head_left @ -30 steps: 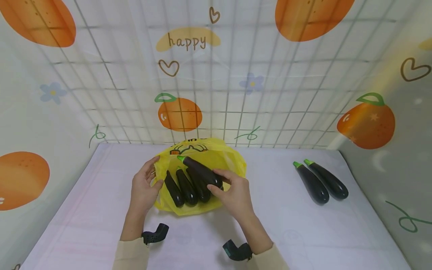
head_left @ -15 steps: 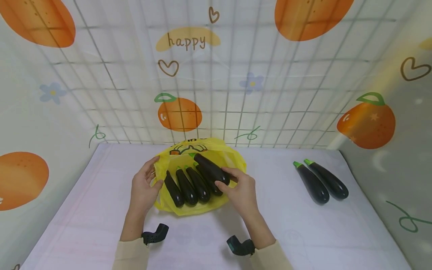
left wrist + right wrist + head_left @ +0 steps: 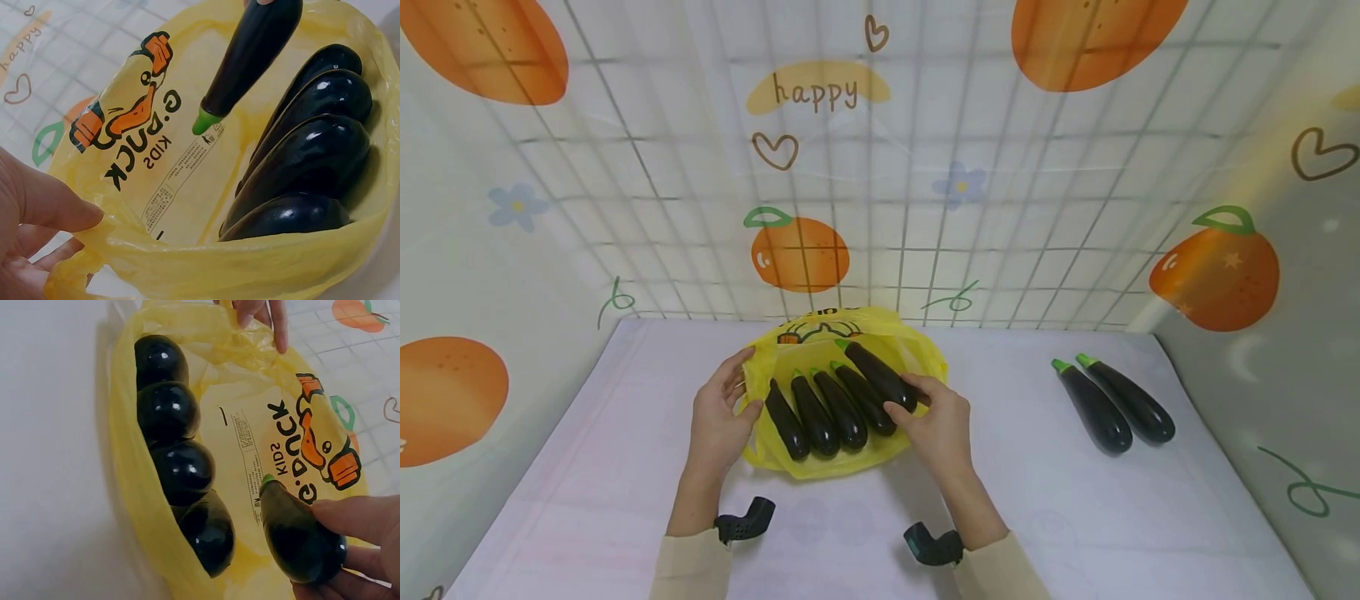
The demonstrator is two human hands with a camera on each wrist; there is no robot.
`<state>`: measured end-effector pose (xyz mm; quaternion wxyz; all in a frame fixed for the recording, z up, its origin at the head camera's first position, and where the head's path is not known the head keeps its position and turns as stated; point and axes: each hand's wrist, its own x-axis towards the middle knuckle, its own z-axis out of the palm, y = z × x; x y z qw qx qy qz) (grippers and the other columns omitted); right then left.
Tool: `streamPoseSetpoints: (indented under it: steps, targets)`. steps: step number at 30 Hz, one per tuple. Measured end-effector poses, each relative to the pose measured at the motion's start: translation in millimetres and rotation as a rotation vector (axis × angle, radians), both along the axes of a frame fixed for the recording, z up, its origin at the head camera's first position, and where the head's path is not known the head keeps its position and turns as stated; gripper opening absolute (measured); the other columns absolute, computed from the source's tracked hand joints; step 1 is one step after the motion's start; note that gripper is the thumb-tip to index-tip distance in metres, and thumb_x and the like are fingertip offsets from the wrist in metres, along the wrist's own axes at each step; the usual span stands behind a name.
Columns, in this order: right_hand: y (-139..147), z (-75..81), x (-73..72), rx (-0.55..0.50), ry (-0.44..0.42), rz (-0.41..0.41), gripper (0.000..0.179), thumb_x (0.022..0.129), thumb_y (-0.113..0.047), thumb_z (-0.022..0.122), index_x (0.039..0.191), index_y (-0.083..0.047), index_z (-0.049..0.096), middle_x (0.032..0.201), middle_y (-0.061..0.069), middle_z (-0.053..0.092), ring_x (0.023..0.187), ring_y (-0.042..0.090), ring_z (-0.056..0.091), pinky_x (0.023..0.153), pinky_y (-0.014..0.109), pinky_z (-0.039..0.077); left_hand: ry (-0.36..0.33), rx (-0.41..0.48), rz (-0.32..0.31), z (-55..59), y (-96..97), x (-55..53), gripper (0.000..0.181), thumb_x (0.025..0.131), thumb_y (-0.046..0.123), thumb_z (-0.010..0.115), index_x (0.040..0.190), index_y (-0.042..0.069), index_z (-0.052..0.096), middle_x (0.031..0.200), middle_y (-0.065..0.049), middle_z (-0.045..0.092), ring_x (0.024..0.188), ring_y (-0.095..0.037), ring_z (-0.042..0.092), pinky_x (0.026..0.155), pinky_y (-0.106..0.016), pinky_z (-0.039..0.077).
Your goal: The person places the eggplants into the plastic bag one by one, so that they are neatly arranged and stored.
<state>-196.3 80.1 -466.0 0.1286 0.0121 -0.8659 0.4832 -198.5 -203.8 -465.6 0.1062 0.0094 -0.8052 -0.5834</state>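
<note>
A yellow plastic bag (image 3: pixel 925 354) with a printed duck lies with its mouth held wide at the middle of the table. My left hand (image 3: pixel 718 417) pinches the bag's left edge, thumb inside and fingers outside, as the left wrist view shows. Several dark eggplants (image 3: pixel 815 417) lie side by side in the bag. Between thumb and fingers of my right hand (image 3: pixel 942 425) is another eggplant (image 3: pixel 878 373), gripped by its thick end. Its green stem end points into the bag, right of the row. In the right wrist view this eggplant (image 3: pixel 294 537) hangs apart from the row.
Two more eggplants, one nearer (image 3: pixel 1093 408) and one beyond it (image 3: pixel 1131 400), lie together on the right of the white table (image 3: pixel 1000 500). Behind the bag stands a wire grid under a printed curtain (image 3: pixel 1037 167).
My right hand has moved a little to the right with its eggplant, uncovering another eggplant at the right end of the row. My left hand has stayed on the bag's edge.
</note>
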Motion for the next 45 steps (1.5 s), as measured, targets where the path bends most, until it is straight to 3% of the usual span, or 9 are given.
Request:
streamPoseSetpoints:
  steps: [16,28,45]
  targets:
    - [-1.6,-14.4,-5.5,0.062,-0.023,-0.037,0.047,0.085,-0.010,0.088,0.127,0.004,0.073,0.126,0.022,0.072,0.111,0.042,0.071,0.097,0.053,0.059,-0.003,0.011,-0.003,-0.9,0.4,-0.6,0.075,0.091,-0.020,0.065,0.156,0.016,0.051,0.156,-0.005,0.051,0.141,-0.026,0.051,0.118,-0.037,0.043]
    - [-2.4,-17.1,-6.6,0.166,-0.065,-0.076,0.050,0.086,-0.013,0.088,0.129,0.005,0.071,0.127,0.023,0.071,0.120,0.042,0.067,0.103,0.055,0.056,-0.001,0.008,0.002,-1.6,1.5,-0.9,0.075,0.091,-0.020,0.065,0.155,0.016,0.051,0.156,-0.006,0.052,0.141,-0.027,0.051,0.118,-0.039,0.044]
    - [-0.9,-20.5,-8.4,0.211,-0.062,-0.057,0.052,0.088,-0.013,0.087,0.132,0.007,0.069,0.130,0.024,0.070,0.123,0.044,0.064,0.105,0.057,0.053,-0.019,-0.009,0.008,1.1,1.3,1.1,0.074,0.092,-0.018,0.065,0.156,0.017,0.051,0.159,-0.004,0.049,0.144,-0.027,0.048,0.119,-0.039,0.043]
